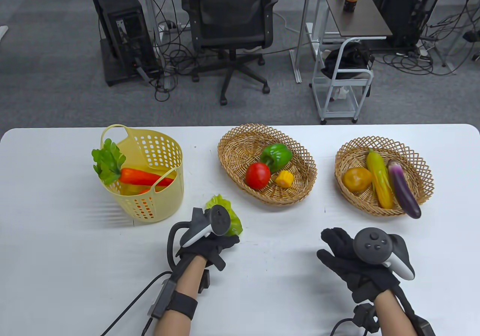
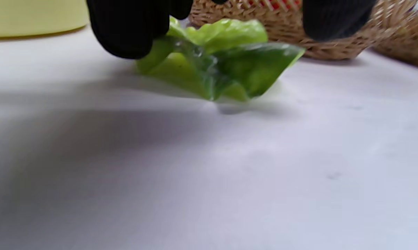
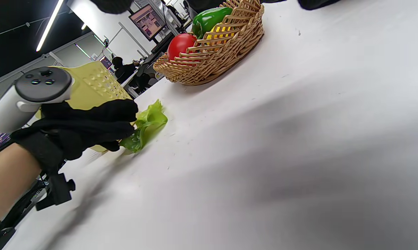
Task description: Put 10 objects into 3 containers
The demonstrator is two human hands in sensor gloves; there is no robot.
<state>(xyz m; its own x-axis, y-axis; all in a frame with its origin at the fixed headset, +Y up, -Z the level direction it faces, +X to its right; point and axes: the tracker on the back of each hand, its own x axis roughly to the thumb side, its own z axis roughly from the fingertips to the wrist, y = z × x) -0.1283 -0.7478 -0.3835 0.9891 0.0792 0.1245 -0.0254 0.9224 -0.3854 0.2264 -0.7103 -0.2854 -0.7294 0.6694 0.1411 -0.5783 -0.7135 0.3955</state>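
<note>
Table view: left hand [image 1: 210, 244] grips the lettuce leaf [image 1: 230, 216] between yellow basket [image 1: 157, 208] and middle wicker basket [image 1: 232, 163]; right hand [image 1: 347, 255] hovers open, empty.

Pale yellow perforated basket [image 1: 157, 178], green lettuce leaf [image 1: 229, 216], purple eggplant [image 1: 404, 188]

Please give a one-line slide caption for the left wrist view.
Left hand grips a green lettuce leaf just above the white table.

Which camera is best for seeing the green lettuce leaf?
The left wrist view: the lettuce leaf fills the middle, close up, with the left hand pinching its edge. In the table view the tracker hides most of it; the right wrist view shows it small beside the yellow basket.
</note>
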